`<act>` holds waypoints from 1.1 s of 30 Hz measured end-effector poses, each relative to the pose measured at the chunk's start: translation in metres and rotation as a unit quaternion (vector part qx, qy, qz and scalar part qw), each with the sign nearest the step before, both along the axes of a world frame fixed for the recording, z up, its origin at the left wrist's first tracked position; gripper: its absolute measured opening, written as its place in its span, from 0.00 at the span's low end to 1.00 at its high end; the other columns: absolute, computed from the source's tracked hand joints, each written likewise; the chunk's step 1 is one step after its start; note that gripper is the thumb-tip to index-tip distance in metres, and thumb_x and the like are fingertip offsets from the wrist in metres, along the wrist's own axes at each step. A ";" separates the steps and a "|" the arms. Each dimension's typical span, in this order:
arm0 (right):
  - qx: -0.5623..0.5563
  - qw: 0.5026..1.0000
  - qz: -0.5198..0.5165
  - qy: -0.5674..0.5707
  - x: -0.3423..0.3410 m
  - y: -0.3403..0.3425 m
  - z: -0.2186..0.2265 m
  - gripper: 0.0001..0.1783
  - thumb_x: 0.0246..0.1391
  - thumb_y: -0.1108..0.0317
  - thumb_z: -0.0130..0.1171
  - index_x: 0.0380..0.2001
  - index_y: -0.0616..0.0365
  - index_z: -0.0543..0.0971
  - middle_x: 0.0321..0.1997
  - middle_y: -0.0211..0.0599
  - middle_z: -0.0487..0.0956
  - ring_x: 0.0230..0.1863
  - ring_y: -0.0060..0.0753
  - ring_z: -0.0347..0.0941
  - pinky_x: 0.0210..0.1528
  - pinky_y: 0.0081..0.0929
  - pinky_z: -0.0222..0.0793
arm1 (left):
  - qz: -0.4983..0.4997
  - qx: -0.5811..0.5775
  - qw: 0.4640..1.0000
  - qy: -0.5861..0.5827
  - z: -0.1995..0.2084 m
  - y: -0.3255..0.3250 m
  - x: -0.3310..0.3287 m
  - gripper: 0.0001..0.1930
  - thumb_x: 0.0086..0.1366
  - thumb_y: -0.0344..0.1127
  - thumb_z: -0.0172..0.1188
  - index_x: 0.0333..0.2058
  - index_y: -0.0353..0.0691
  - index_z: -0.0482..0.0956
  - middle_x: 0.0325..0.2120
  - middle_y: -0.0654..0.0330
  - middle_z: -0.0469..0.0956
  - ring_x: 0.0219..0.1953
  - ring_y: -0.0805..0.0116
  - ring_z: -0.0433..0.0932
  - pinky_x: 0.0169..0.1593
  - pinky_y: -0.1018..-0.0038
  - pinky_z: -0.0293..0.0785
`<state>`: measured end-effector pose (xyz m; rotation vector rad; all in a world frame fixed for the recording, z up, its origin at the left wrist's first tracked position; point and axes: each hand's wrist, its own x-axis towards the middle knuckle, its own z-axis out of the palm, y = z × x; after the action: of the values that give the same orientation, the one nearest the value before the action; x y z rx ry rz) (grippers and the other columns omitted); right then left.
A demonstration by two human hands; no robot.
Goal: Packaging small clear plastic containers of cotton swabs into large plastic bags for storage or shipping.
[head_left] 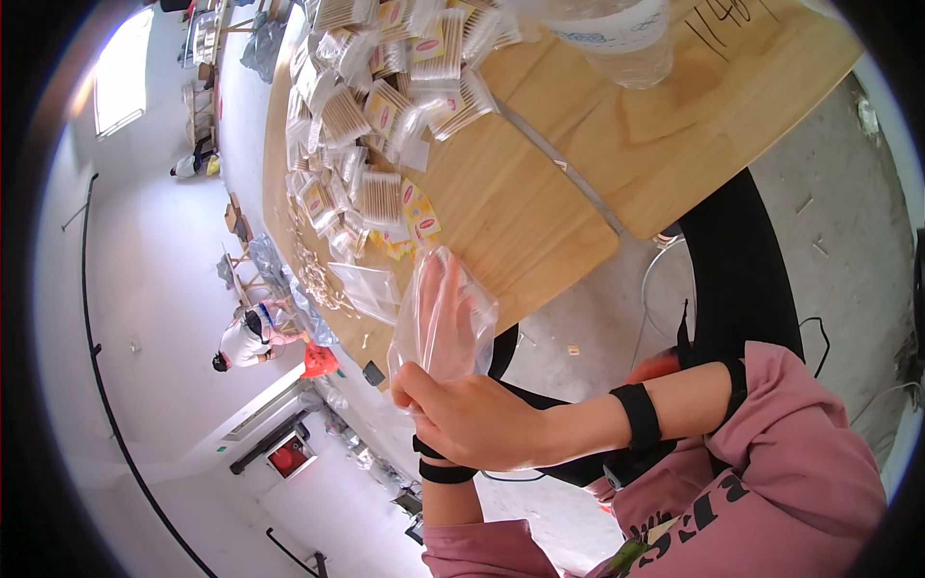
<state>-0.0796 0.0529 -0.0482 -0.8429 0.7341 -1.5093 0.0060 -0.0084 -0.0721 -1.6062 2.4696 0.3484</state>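
Note:
My left hand [445, 308] is inside a clear plastic bag [487, 306], its fingers stretched out and showing through the film. My right hand [477, 419] is closed on the bag's mouth, thumb and fingers pinching the edge near my left wrist. Just beyond the bag, yellow printed cards [420, 214] lie on the wooden table [540, 217]. Flat clear bags [366, 289] rest at the table's edge beside my left hand. A heap of small clear packs of wooden-stick cotton swabs [381, 197] covers the far left part of the table.
Loose cotton swabs [313, 275] are scattered along the table's left edge. A large clear plastic cup [626, 43] stands at the far side. A seam [559, 164] divides the tabletop. Another person [246, 337] bends over beside a red bag [320, 360] in the background.

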 end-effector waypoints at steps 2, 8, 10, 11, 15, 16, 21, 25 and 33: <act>-0.011 1.000 -0.010 0.001 -0.003 0.001 0.003 0.13 0.49 0.75 0.49 0.38 0.59 0.61 0.23 0.44 0.72 0.23 0.49 0.73 0.25 0.39 0.67 | 0.009 0.007 1.000 -0.006 0.002 -0.002 -0.003 0.26 0.58 0.31 0.54 0.57 0.37 0.63 0.58 0.46 0.57 0.60 0.46 0.56 0.60 0.62 0.57; -0.043 0.998 -0.038 0.022 -0.008 0.002 0.012 0.15 0.48 0.76 0.51 0.40 0.58 0.62 0.23 0.41 0.73 0.23 0.44 0.74 0.25 0.34 0.68 | 0.013 -0.021 0.999 0.034 -0.001 0.006 -0.025 0.27 0.58 0.31 0.55 0.58 0.37 0.62 0.59 0.45 0.56 0.60 0.45 0.56 0.59 0.64 0.57; -0.042 0.998 -0.021 0.046 -0.012 0.000 0.014 0.16 0.48 0.76 0.51 0.41 0.58 0.62 0.22 0.40 0.73 0.23 0.43 0.74 0.25 0.33 0.68 | 0.082 0.034 0.988 0.125 -0.001 0.007 -0.023 0.27 0.60 0.31 0.53 0.59 0.37 0.60 0.58 0.45 0.57 0.60 0.44 0.56 0.59 0.64 0.59; -0.041 0.998 -0.021 0.044 -0.017 -0.002 0.018 0.16 0.48 0.76 0.51 0.41 0.58 0.63 0.22 0.39 0.73 0.24 0.43 0.74 0.25 0.33 0.68 | 0.087 0.025 0.988 0.127 -0.002 0.005 -0.013 0.27 0.60 0.31 0.53 0.59 0.37 0.60 0.58 0.45 0.57 0.60 0.44 0.56 0.59 0.64 0.59; -0.076 0.994 -0.072 0.037 -0.014 -0.007 0.017 0.19 0.45 0.76 0.53 0.41 0.59 0.61 0.20 0.44 0.73 0.22 0.49 0.73 0.22 0.38 0.66 | -0.028 -0.039 0.995 -0.089 -0.011 0.002 -0.004 0.28 0.62 0.33 0.50 0.60 0.38 0.54 0.59 0.43 0.55 0.59 0.44 0.57 0.57 0.64 0.62; -0.078 0.993 -0.068 0.053 -0.018 -0.008 0.013 0.19 0.45 0.76 0.53 0.41 0.59 0.61 0.20 0.44 0.73 0.22 0.49 0.73 0.22 0.38 0.66 | 0.015 -0.002 0.996 -0.091 -0.016 0.002 -0.013 0.29 0.63 0.33 0.49 0.61 0.36 0.52 0.59 0.42 0.54 0.59 0.44 0.57 0.56 0.64 0.62; -0.150 0.963 -0.056 0.217 -0.039 -0.018 0.006 0.14 0.49 0.69 0.56 0.40 0.56 0.68 0.29 0.41 0.73 0.33 0.41 0.71 0.32 0.33 0.68 | 0.036 0.008 0.997 -0.066 -0.009 -0.002 -0.015 0.28 0.62 0.32 0.50 0.59 0.32 0.53 0.58 0.43 0.56 0.57 0.45 0.59 0.55 0.64 0.63; 0.064 0.980 -0.104 0.158 -0.064 -0.064 -0.022 0.13 0.50 0.65 0.57 0.39 0.56 0.72 0.39 0.37 0.72 0.41 0.35 0.68 0.36 0.30 0.69 | -0.027 0.051 0.990 0.130 0.017 -0.006 0.007 0.26 0.61 0.27 0.47 0.58 0.33 0.55 0.50 0.46 0.66 0.51 0.48 0.67 0.51 0.66 0.66; -0.023 0.688 -0.256 0.679 -0.106 -0.176 -0.066 0.22 0.48 0.59 0.61 0.39 0.63 0.67 0.39 0.45 0.74 0.44 0.46 0.70 0.40 0.40 0.70 | -0.022 0.076 0.957 0.278 0.028 0.014 0.030 0.18 0.57 0.25 0.53 0.48 0.34 0.70 0.42 0.45 0.73 0.43 0.49 0.73 0.46 0.65 0.71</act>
<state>-0.1855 -0.1229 -0.1145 -1.9335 2.1601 -1.1149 0.0362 0.0059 -0.0441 -1.5463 2.7643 1.0888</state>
